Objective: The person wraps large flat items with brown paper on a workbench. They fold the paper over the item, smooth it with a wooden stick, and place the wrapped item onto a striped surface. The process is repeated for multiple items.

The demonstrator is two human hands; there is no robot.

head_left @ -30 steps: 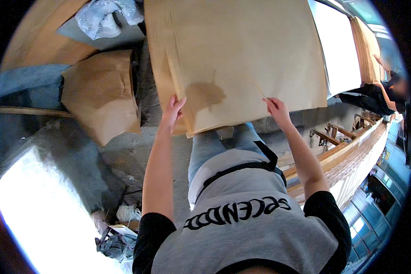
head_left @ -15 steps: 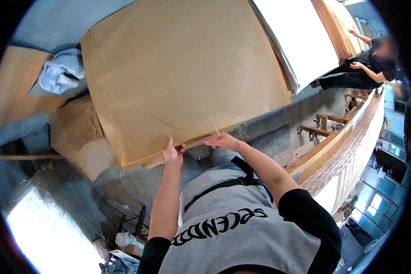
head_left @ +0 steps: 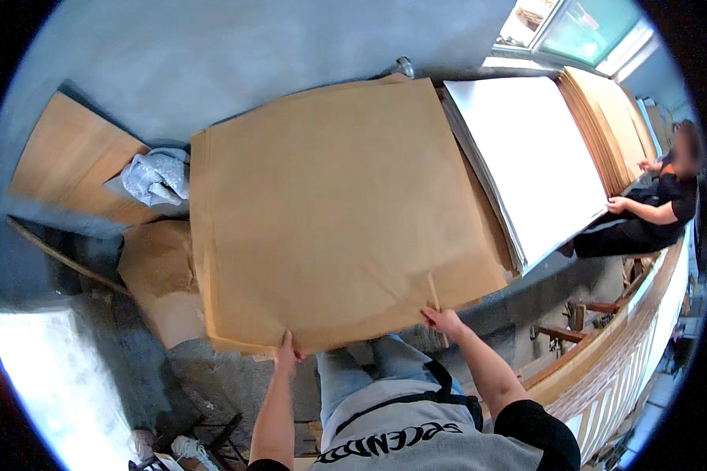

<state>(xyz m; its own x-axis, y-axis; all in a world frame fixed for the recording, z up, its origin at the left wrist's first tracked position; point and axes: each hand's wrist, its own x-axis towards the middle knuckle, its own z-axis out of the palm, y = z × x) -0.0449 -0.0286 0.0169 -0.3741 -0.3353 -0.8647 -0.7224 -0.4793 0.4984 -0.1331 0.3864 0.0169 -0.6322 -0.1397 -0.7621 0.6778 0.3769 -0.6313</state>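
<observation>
Brown paper point(head_left: 330, 212) in large, flat sheets fills the middle of the head view; we note it directly in front of the wearer, its near edge at both hands. We record the left hand point(head_left: 288, 353) at that edge, toward the left corner, thumb side on top and the other fingers curled beneath, pinching the margin. We find the right hand point(head_left: 441, 320) farther along the same edge, its fingers closed round a thin stick point(head_left: 432, 289) whose upper end lies over the paper. Shallow creases spread across the sheet near this hand.

Right of the brown paper we log a stack of white sheets point(head_left: 530, 165), then a tan stack point(head_left: 609, 125), with a co-worker point(head_left: 664, 204) in dark clothing beside them. On the left we list a bunched pale cloth point(head_left: 155, 177), a wooden board point(head_left: 75, 161) against the grey wall point(head_left: 291, 55), and creased brown wrapping point(head_left: 161, 271).
</observation>
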